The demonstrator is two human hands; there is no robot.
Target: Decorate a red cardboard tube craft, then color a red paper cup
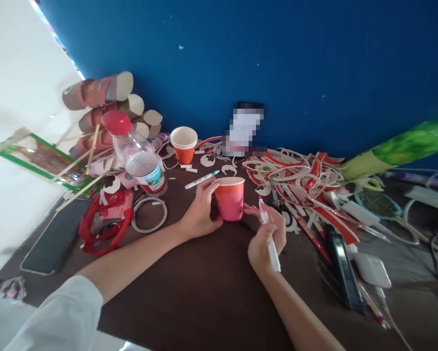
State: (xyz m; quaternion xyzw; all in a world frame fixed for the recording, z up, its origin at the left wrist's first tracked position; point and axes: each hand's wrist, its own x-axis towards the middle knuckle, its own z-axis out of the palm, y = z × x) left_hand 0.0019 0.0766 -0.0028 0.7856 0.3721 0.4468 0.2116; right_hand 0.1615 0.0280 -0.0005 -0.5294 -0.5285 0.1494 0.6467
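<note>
Left hand (200, 209) wraps the red cup (229, 199), upright on the brown table (189, 292), centre. Right hand (267, 240) fingers closed around a white marker (269, 235), tip near the cup's side. Bottle (140, 158) stands left.

Pinkish-red paper cup (229, 198) with a white rim stands upright on the dark table, dead center of the frame, and a white marker (269, 236) with a pink end sits angled just right of it.
</note>
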